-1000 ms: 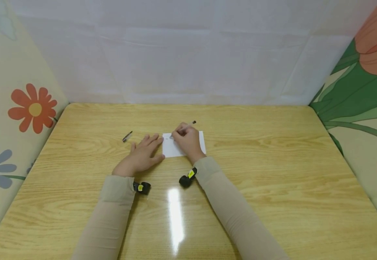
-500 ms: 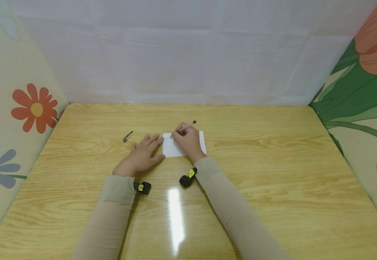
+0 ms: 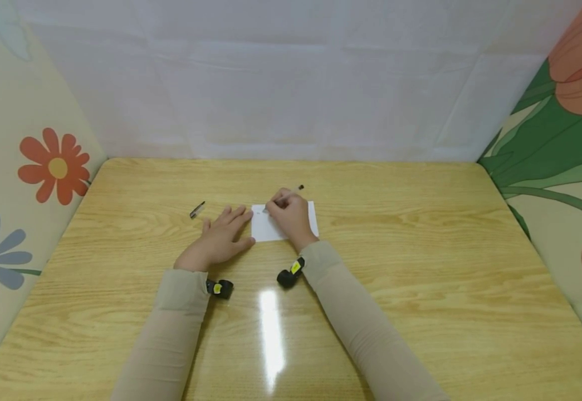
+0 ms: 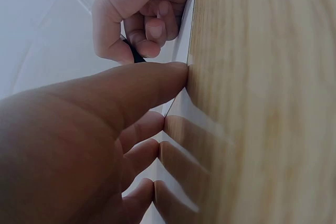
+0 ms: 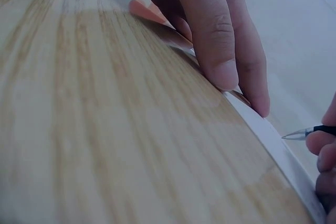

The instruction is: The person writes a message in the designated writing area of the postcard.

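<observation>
A small white sheet of paper (image 3: 267, 229) lies on the wooden table, with a few small marks near its upper left corner. My right hand (image 3: 292, 216) rests over the paper and pinches a pen (image 3: 291, 194) with a clear barrel and black end. In the right wrist view the pen's metal tip (image 5: 295, 135) points down close over the sheet (image 5: 273, 139). My left hand (image 3: 219, 238) lies with fingers spread, its thumb and fingertips at the paper's left edge. From the left wrist, the thumb (image 4: 157, 80) shows right at the edge. The right palm hides the sheet's middle.
A pen cap (image 3: 197, 210) with a clip lies on the table (image 3: 421, 234), left of the paper. Black wrist cameras (image 3: 220, 289) sit below both hands. A white cloth (image 3: 270, 83) hangs behind the table, and flower-painted panels (image 3: 561, 167) stand at the sides.
The pen's upper end has shifted very slightly up and right. Both hands, the paper and the pen cap stay in nearly the same places.
</observation>
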The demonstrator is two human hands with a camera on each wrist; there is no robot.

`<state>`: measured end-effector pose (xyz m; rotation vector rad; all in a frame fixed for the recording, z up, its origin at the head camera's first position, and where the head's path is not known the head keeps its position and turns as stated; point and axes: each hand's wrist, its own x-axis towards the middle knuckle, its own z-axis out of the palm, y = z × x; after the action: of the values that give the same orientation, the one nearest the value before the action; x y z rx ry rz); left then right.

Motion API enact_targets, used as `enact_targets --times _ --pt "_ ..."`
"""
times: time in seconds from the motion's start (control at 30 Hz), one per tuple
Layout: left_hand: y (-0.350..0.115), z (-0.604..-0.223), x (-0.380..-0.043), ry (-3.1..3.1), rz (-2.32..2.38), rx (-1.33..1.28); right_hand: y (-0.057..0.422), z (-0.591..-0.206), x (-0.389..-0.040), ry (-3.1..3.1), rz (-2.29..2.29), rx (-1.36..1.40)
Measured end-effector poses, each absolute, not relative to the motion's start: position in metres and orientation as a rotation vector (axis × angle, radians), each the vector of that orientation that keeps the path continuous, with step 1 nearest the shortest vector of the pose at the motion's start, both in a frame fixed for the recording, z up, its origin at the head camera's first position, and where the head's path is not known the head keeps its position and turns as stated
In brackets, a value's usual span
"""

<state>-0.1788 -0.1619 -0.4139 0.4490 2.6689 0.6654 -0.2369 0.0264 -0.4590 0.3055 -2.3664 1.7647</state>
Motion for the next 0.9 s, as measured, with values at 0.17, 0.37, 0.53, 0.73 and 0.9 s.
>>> enact_targets --times 0.17,0.37,0.53,0.73,0.9 --pt "-0.1616 -0.4143 -0.1788 2.670 0.667 0.448 0.0268 -0.4585 -0.2368 -2.366 1.777 0.313" --pt "-0.1615 -0.4152 -0.1789 2.666 0.670 0.450 0.0263 -0.4588 -0.2372 -2.378 1.779 0.313" --pt "-0.1617 -0.4156 -0.1788 2.665 0.675 0.452 0.0263 -0.4604 -0.2381 -2.379 1.768 0.317" --pt "-0.1616 -0.4157 -0.1790 2.663 0.682 0.455 0.0268 -0.4616 -0.2391 -2.379 1.749 0.306" --pt "-0.1616 -0.4158 -0.1794 2.661 0.686 0.456 0.0273 -0.4617 -0.2391 -2.371 1.738 0.309"
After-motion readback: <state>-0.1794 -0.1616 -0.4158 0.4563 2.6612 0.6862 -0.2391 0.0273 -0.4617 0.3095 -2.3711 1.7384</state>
